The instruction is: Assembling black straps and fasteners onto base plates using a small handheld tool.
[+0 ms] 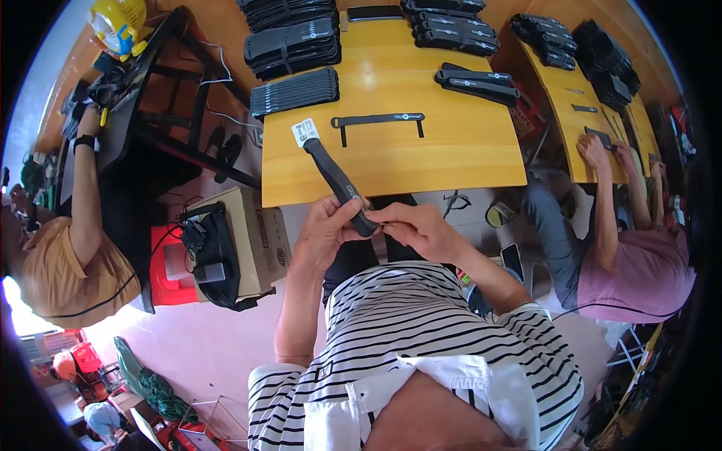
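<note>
Well, the black strap [328, 167] is up in my hands, in front of my body and just past the near edge of the bench [451, 169]. My left hand [329, 225] is closed around its lower part, thumb along the top, while my right hand [421, 229] has its fingers drawn narrow, pinching at the near end. What exactly lies between those fingertips I can't tell.

The far end points up over the bench with a white tag [305, 132] at its tip. If my left thumb slackens while the right fingers pull, the strap could twist or slip — and with nothing but my lap and the floor below, it would drop off the bench side. The tag could also crease or tear if that free end swings down against the wood.

Beyond it, a flat strap [380, 119] lies alone with two short black strips [344, 136] below it; a careless sweep of my forearm could knock it crooked. The loose pile [477, 84] to the right sits unevenly, so a bump might make it slide.
</note>
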{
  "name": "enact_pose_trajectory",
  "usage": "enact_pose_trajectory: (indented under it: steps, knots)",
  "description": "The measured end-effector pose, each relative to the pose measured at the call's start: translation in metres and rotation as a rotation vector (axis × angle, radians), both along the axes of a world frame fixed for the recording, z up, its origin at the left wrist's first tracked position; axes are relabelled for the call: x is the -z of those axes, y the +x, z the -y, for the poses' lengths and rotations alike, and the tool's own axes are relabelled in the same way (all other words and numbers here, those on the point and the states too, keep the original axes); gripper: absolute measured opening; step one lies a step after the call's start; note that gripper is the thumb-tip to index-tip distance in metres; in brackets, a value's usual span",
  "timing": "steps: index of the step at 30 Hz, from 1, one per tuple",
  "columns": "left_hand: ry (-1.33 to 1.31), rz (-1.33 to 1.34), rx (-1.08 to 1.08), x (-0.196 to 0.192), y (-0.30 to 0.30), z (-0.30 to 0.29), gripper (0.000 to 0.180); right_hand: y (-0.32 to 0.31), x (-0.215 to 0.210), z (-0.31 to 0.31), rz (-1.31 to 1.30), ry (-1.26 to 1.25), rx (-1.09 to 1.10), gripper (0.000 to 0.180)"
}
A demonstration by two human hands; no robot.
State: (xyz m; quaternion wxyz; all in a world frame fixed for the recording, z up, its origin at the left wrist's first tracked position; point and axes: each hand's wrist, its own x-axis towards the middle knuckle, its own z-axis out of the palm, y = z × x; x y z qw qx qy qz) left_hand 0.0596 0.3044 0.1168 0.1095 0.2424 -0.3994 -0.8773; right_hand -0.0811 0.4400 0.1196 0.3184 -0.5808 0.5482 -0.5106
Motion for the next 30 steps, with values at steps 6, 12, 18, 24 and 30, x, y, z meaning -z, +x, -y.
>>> enact_pose_trajectory:
  steps: [6, 12, 18, 24, 30]
  knots:
    - [0.045, -0.058, -0.018, 0.006, -0.001, 0.001, 0.025, -0.004, -0.01, -0.003, 1.201, 0.466, -0.16, 0.022]
    - [0.04, -0.072, -0.063, -0.001, -0.003, -0.006, 0.024, 0.003, -0.004, 0.001, 0.59, 0.266, -0.023, 0.026]
    - [0.02, -0.059, -0.076, 0.0, -0.004, -0.005, 0.029, 0.015, -0.007, -0.002, -0.382, -0.039, 0.244, 0.029]
    - [0.039, -0.069, -0.029, 0.001, -0.006, -0.004, 0.03, -0.004, -0.008, -0.002, 0.821, 0.361, -0.1, 0.025]
    - [-0.04, -0.087, -0.004, -0.003, -0.007, -0.007, 0.034, -0.015, -0.013, -0.006, 1.149, 0.49, -0.18, 0.023]
